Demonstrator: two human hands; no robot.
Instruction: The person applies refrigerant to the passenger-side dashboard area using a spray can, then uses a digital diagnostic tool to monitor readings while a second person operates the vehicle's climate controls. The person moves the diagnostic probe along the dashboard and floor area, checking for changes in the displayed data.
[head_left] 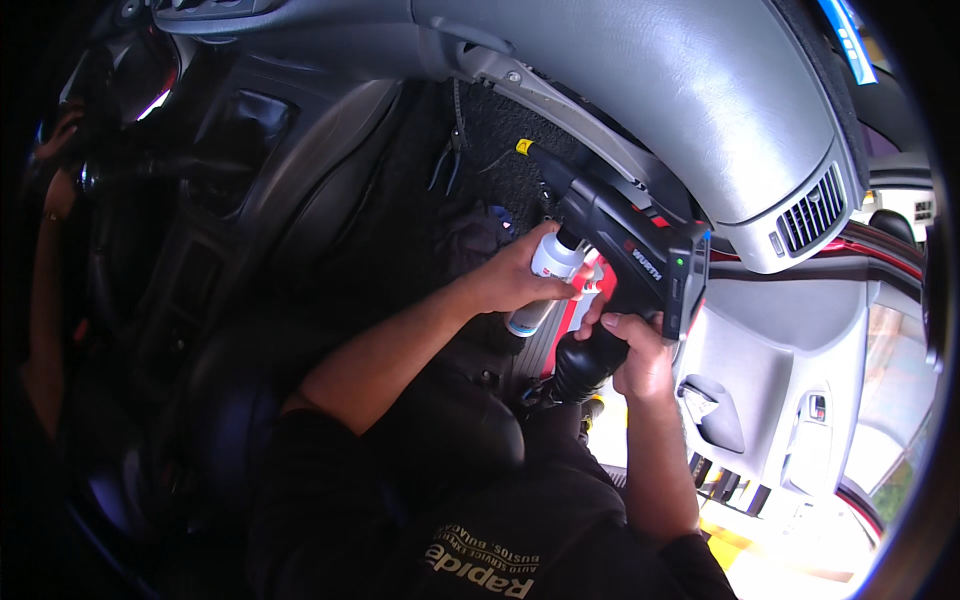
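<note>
I hold a black cordless tool point(620, 235) with a yellow-tipped nozzle point(523, 147) over the passenger footwell. My left hand point(510, 275) is closed round a white bottle point(556, 255), which sits against the tool's underside below the nozzle. My right hand point(635, 350) grips the tool's black handle, to the right of and a little below my left hand. A small green light shows on the rear housing of the tool. Red and white surfaces behind the bottle are partly hidden.
Pliers point(445, 170) and dark cloth point(470, 235) lie in the footwell point(505, 120) under the grey dashboard point(640, 70). The centre console point(215, 235) is left. The open door point(750, 350) is right. Another person's arm and hands point(60, 190) show at the far left.
</note>
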